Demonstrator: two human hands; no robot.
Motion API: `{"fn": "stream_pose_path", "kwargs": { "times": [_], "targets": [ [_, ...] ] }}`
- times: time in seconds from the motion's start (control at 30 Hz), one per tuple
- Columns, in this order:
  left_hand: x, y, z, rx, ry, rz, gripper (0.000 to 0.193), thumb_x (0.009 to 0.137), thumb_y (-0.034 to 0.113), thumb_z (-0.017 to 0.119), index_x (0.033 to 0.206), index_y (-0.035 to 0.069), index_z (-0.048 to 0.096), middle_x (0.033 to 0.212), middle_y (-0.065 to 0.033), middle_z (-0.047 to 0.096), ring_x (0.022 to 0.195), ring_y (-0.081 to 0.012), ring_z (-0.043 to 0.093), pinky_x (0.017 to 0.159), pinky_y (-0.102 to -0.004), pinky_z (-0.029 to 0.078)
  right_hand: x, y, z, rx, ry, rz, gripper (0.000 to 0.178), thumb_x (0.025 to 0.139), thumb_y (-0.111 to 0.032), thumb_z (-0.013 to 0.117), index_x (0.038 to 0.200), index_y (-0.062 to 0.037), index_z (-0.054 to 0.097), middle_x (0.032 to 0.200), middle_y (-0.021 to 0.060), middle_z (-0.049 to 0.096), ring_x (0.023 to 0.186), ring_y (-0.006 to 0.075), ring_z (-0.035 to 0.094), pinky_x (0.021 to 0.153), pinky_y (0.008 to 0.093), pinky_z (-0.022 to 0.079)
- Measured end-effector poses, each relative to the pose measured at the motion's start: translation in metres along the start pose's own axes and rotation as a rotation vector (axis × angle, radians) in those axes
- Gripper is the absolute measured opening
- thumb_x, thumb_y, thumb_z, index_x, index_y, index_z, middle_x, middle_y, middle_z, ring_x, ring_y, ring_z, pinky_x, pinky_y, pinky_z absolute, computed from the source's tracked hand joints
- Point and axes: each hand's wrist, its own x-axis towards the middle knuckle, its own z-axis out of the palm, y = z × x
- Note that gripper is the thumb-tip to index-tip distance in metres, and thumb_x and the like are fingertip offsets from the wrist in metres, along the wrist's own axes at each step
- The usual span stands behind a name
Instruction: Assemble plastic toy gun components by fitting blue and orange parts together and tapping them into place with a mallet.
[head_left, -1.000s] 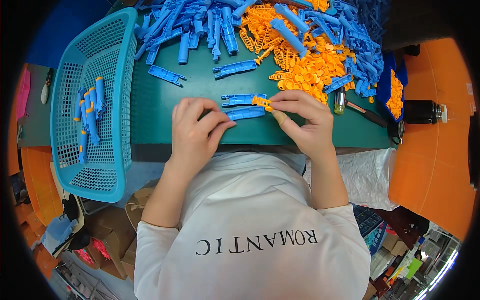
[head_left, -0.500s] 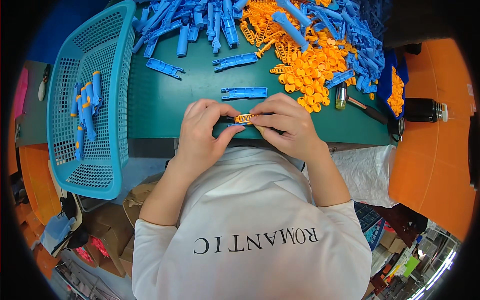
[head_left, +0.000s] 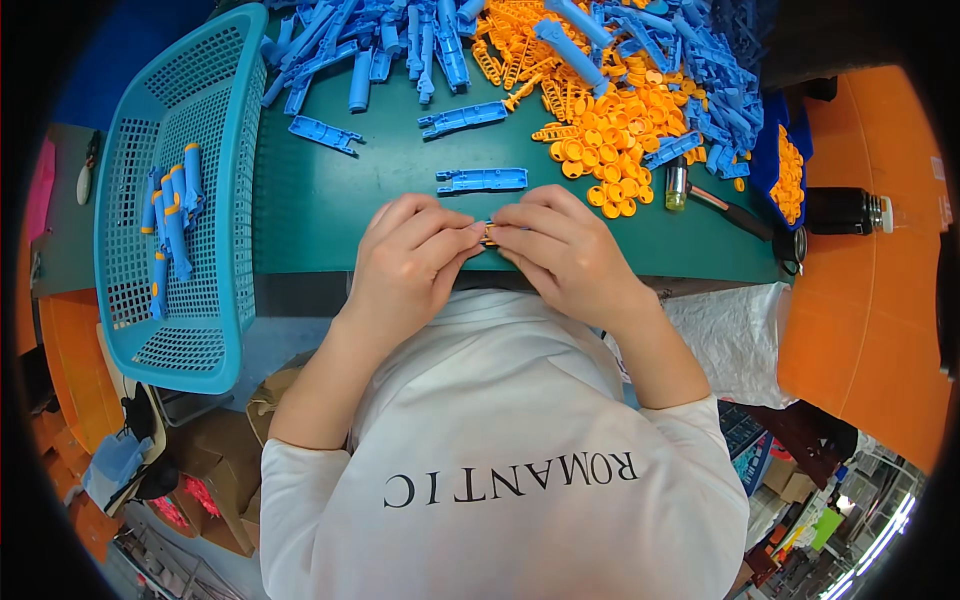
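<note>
Between both hands' fingers (head_left: 462,238), orange piece (head_left: 489,233) now nearly hidden (previously plain)

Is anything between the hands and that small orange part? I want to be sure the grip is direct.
Nothing visible does. The left hand and right hand both pinch the orange part directly at their fingertips, just above the green table.
</note>
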Motion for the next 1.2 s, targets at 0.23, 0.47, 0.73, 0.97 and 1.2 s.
{"fn": "stream_pose_path", "kwargs": {
  "times": [0.23,0.47,0.73,0.97,1.2],
  "targets": [
    [-0.001,-0.003,0.003,-0.022,0.0,0.074,0.021,0.073,0.003,0.081,0.092,0.005,0.074,0.093,-0.0042,0.072,0.082,-0.0249,0.064,0.069,-0.0353,0.054,-0.036,-0.027,0.036,-0.403,0.173,0.201,0.039,0.083,-0.013,0.071,0.122,-0.0118,0.07,0.131,0.0008,0.066,0.115,0.0232,0.056,0.107,0.0481,0.031],
    [0.0,0.0,0.002,0.055,0.008,0.104,0.019,0.075,0.002,0.081,0.092,0.005,0.074,0.093,-0.0047,0.073,0.081,-0.0248,0.064,0.069,-0.0348,0.054,-0.034,-0.02,0.02,-0.387,0.198,0.189,0.03,0.085,-0.009,0.07,0.115,-0.0098,0.073,0.126,0.0009,0.069,0.11,0.0238,0.057,0.107,0.045,0.031],
    [0.009,0.004,0.012,0.01,0.024,0.019,0.026,0.077,0.0,0.079,0.101,0.007,0.075,0.099,-0.0056,0.073,0.086,-0.0265,0.063,0.075,-0.035,0.054,-0.034,0.031,-0.046,-0.388,0.513,0.304,0.019,0.079,-0.01,0.078,0.098,-0.0059,0.075,0.098,0.0079,0.072,0.099,0.0272,0.063,0.091,0.0399,0.045],
    [0.017,0.018,0.008,0.061,0.026,-0.028,0.026,0.078,0.004,0.079,0.104,0.011,0.076,0.105,-0.0024,0.07,0.095,-0.0255,0.059,0.078,-0.0359,0.05,-0.016,0.058,-0.072,-0.607,0.518,0.446,0.017,0.08,-0.011,0.076,0.096,-0.0076,0.076,0.104,0.0074,0.071,0.101,0.028,0.062,0.088,0.0414,0.045],
    [0.007,0.005,0.018,0.067,0.017,0.052,0.021,0.078,0.006,0.08,0.098,0.011,0.077,0.098,-0.0015,0.069,0.091,-0.0247,0.06,0.079,-0.0361,0.048,-0.03,0.08,-0.137,-0.618,0.291,0.424,0.025,0.077,-0.002,0.074,0.102,-0.0067,0.074,0.11,0.0085,0.069,0.107,0.0298,0.061,0.093,0.0403,0.048]
  ]
}}
